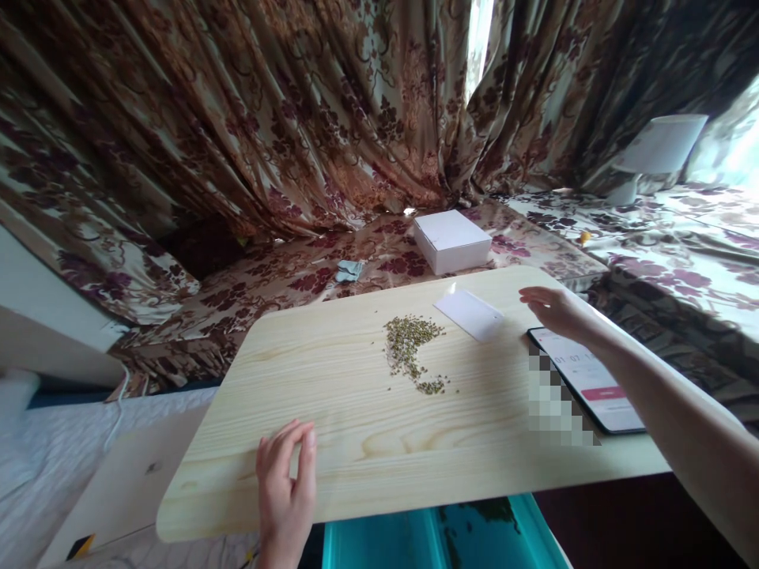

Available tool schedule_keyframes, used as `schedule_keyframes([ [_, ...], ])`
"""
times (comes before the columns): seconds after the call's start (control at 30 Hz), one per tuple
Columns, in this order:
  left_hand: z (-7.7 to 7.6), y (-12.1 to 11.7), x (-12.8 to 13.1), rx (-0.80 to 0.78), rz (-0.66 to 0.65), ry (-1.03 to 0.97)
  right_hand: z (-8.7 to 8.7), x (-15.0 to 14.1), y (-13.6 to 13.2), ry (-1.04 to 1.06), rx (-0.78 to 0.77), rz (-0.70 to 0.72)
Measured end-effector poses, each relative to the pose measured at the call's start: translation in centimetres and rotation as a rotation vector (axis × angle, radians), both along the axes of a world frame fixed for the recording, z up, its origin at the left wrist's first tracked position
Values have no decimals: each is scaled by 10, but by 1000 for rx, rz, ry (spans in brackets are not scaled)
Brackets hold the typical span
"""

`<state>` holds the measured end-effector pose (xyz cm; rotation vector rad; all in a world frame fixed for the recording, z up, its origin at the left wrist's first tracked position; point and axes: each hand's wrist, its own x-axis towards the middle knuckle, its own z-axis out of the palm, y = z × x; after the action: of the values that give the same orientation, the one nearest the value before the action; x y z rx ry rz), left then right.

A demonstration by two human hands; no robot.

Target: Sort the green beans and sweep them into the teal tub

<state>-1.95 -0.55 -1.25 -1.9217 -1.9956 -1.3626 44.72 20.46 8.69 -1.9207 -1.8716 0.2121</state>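
Note:
My left hand [287, 472] is at the table's front edge, fingers curled and thumb tip against the index finger. Whether something tiny sits in that pinch, I cannot make out. My right hand [553, 310] is over the right side of the table, just beyond a phone [600, 387], fingers stretched out to the left and holding nothing visible. Between the hands, a loose pile of small green beans [409, 341] lies in a curved patch on the wooden table [332, 442]. A thin white card [470, 314] lies flat between the beans and my right hand.
Behind the table, a white box [453, 241] and a folded pale blue cloth [349, 271] rest on a flowered cover. Below the front edge stands a turquoise bin [379, 544] with dark green bits in it. A white lamp [662, 146] stands at the far right.

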Motion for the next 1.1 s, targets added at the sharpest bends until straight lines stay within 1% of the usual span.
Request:
schedule_keyframes([
  [0.07, 4, 0, 5, 1, 18, -28, -1, 15, -22, 0, 3, 5],
  [0.13, 8, -1, 9, -6, 23, -34, -8, 29, -42, -3, 32, 1],
  [0.17, 9, -1, 10, -5, 24, -33, -14, 34, -51, -4, 97, 15],
  [0.2, 10, -1, 11, -4, 22, -30, -19, 37, -58, -11, 146, 64],
  [0.23, 11, -1, 12, -3, 21, -28, -24, 40, -63, -22, 191, 99],
  [0.3, 11, -1, 11, -2, 22, -26, -30, 39, -70, -41, 219, 183],
  [0.37, 10, -1, 10, -5, 26, -30, -30, 33, -72, -61, 202, 240],
  [0.43, 10, -2, 9, -14, 31, -33, -29, 26, -72, -74, 186, 267],
  [0.57, 10, -3, 8, -33, 35, -38, -29, 20, -72, -74, 190, 257],
  [0.7, 10, -3, 8, -30, 28, -28, -28, 23, -83, -70, 202, 220],
  [0.8, 10, -2, 8, -30, 25, -22, -23, 25, -95, -42, 236, 221],
  [0.93, 11, -2, 9, -45, 38, -36, -16, 30, -113, -25, 301, 187],
  [1.1, 11, -2, 8, -59, 44, -47, -18, 40, -142, 83, 339, 132],
])
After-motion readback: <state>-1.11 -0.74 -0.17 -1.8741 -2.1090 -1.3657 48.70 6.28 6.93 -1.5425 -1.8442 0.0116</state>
